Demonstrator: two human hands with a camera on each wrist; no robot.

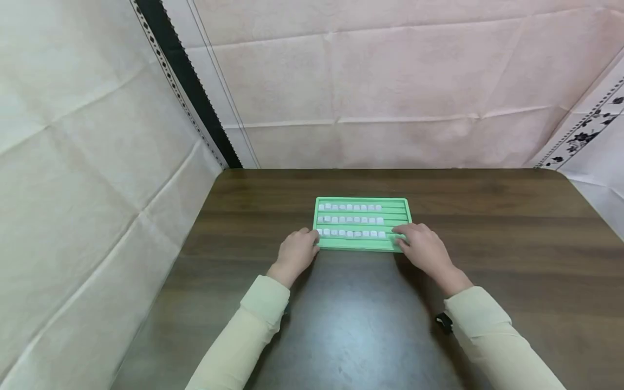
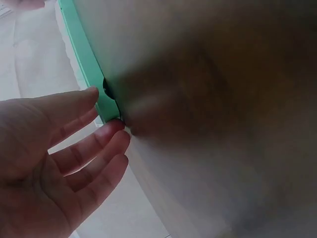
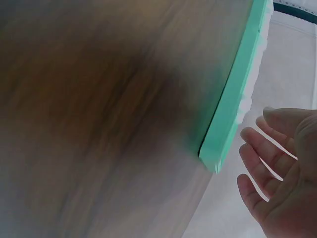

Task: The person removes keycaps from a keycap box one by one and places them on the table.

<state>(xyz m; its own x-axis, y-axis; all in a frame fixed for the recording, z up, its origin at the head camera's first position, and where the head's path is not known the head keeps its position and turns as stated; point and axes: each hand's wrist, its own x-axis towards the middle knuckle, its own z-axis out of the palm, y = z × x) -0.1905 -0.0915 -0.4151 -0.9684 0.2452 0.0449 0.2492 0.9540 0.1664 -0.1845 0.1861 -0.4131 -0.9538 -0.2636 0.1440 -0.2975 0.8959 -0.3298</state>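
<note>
A light green rectangular tray (image 1: 358, 245) with stepped ledges lies on the table, three rows of small white keycap-like pieces (image 1: 350, 220) standing along it. At its near left corner, my left hand (image 1: 296, 252) holds the tray between thumb and fingers. The left wrist view shows that thumb (image 2: 89, 98) against the tray's front face and the index fingertip at the corner. My right hand (image 1: 425, 248) is over the tray's right end, beside the last piece of the nearest row. Its fingers (image 3: 267, 148) are spread and loosely bent, with nothing between them.
Under the tray is a dark wood-grain table (image 1: 351, 325) with rounded far corners. Pale creased cloth (image 1: 390, 81) hangs behind and at both sides, with a dark band (image 1: 190, 81) at the back left. A black strap (image 1: 444, 323) shows under the right sleeve.
</note>
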